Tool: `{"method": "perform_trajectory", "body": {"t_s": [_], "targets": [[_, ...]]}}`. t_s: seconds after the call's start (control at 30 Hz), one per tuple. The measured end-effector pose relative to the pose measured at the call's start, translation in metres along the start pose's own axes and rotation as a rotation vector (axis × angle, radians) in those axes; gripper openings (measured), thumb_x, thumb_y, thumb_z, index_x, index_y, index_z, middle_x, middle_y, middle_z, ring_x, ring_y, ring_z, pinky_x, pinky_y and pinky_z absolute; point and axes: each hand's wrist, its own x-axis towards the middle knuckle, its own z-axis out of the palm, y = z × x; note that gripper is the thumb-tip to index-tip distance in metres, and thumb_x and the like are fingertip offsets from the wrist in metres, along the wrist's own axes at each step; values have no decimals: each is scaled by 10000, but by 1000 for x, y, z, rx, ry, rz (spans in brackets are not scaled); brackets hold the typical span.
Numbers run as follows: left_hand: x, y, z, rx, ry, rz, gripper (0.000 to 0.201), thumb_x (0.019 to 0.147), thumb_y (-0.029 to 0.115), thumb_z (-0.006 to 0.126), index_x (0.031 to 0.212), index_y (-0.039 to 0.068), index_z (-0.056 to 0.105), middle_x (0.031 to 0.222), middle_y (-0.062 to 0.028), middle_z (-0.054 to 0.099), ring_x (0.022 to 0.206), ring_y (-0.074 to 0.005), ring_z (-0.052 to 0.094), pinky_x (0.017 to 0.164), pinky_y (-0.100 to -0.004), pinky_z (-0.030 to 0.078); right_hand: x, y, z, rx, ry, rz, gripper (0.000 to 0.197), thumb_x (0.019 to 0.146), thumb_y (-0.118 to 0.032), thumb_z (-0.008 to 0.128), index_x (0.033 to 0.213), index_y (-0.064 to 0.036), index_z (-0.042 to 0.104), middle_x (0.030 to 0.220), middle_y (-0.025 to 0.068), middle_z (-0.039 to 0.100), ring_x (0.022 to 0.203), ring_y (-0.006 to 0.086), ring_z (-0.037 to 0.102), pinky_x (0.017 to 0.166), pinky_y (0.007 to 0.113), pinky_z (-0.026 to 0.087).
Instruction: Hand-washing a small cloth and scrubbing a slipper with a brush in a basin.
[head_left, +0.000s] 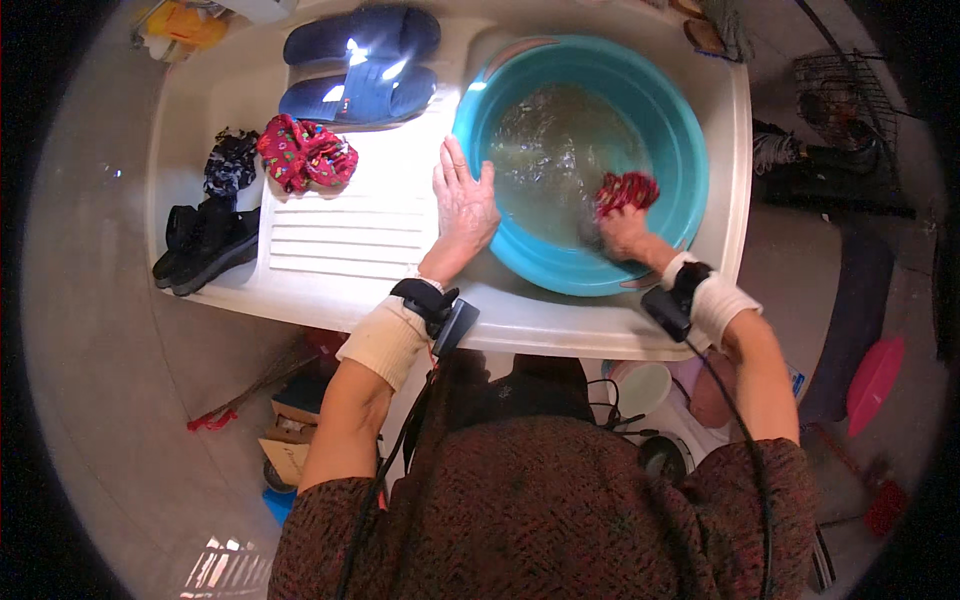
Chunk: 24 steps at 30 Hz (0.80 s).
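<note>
A round turquoise basin with cloudy water in it stands on the right side of a white laundry sink. My right hand reaches over the near rim and grips a wet, bunched red cloth at the water; the fingertips are partly hidden. On the basin's left side, my left hand lies with fingers stretched out against the rim, holding nothing. Left of it, a crumpled red patterned cloth rests on the sink's ribbed washboard.
Dark blue slippers lie at the back of the sink. A black patterned cloth and black shoes sit at its left edge. A brown brush is at the back right corner. Below the sink are a white bucket and cables.
</note>
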Motion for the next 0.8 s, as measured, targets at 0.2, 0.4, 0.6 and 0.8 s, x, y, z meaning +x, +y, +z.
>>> {"method": "perform_trajectory", "body": {"t_s": [0.2,0.4,0.6,0.8], "targets": [[-3,-6,4,3,40,21,311,709,59,506,1012,-6,540,1322,-410,174,1230,-510,243,970,-554,242,5,-44,-70,778,59,-499,352,686,-131,568,1014,-6,586,914,178,638,826,309,616,741,372,483],[27,22,-29,-373,160,133,352,742,135,576,1072,24,525,1256,-270,390,1183,-418,372,969,-453,324,59,52,-38,664,499,119,382,725,-179,565,1073,-26,527,951,185,611,859,332,600,741,409,474],[35,30,19,-964,-195,-462,518,807,334,591,1199,19,471,1260,-199,436,1166,-334,421,943,-379,364,71,5,-24,329,469,-223,232,767,-134,515,976,-35,507,925,199,573,838,400,570,703,484,467],[48,62,59,-1195,-420,-970,593,830,533,525,1122,17,521,1051,-103,567,964,-208,525,744,-289,421,42,-19,-47,1039,800,-133,165,741,-143,589,844,-16,568,807,156,584,774,307,586,673,385,464]]}}
